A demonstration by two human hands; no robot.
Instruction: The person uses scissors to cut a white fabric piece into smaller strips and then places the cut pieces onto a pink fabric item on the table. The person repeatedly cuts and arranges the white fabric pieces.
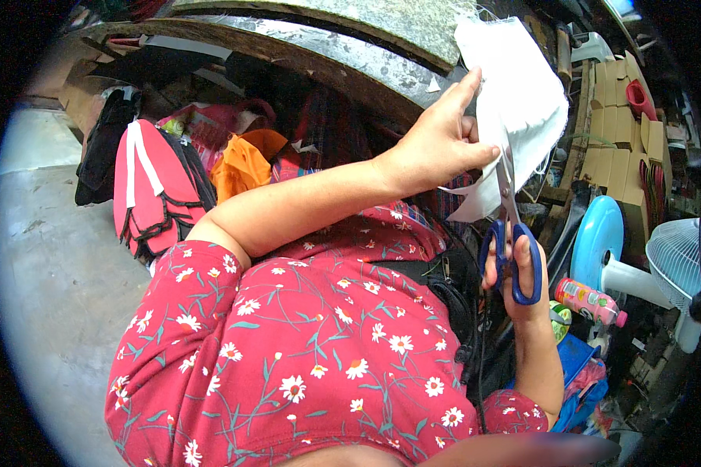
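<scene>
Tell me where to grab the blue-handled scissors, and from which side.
Probably best by the blue finger loops, from the wearer's near side: the blades point away, at the white cloth, and the right hand has fingers through the loops.

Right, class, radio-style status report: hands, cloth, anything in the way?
Right hand gripping blue-handled scissors. Left hand holding white cloth, edge frayed. Nothing seen blocking the scissors.

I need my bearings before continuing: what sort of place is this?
Probably a small sewing workshop: blue-handled scissors at white fabric, a bundled orange cloth, and black-edged pink-red pieces.
</scene>
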